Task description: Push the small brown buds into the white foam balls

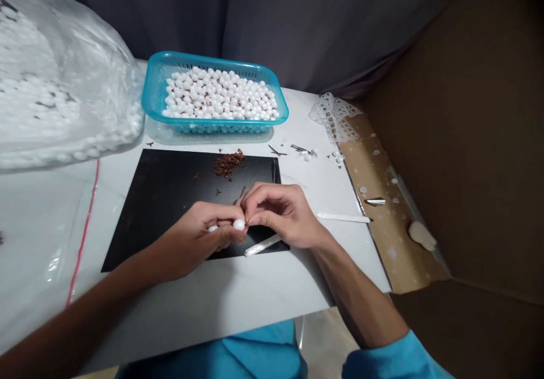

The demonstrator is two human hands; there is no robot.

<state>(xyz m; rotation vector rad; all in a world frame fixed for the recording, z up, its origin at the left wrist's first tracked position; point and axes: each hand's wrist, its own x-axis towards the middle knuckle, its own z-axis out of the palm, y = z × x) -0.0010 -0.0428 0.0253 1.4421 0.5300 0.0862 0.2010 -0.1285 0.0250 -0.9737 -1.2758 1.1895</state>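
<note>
Over the black mat (170, 197), my left hand (199, 234) pinches a round white bead (238, 225) between thumb and forefinger. A second white bead (212, 229) shows inside its curled fingers. My right hand (283, 212) meets it from the right, thumb and forefinger pinched together at the bead's side. A tiny reddish-brown piece seems to be at those fingertips, too small to make out. A thin brown stick pokes up behind the right fingers. On the mat's far part lies a pile of small reddish-brown bits (228, 164), with a few loose bits around it.
Behind the mat stands a blue basket (153, 93) full of white beads. A large clear bag of white beads (72, 84) fills the left. White pens (344, 217) lie right of and under my right hand. Cardboard (459, 141) walls the right side, near a lacy white piece (334, 115).
</note>
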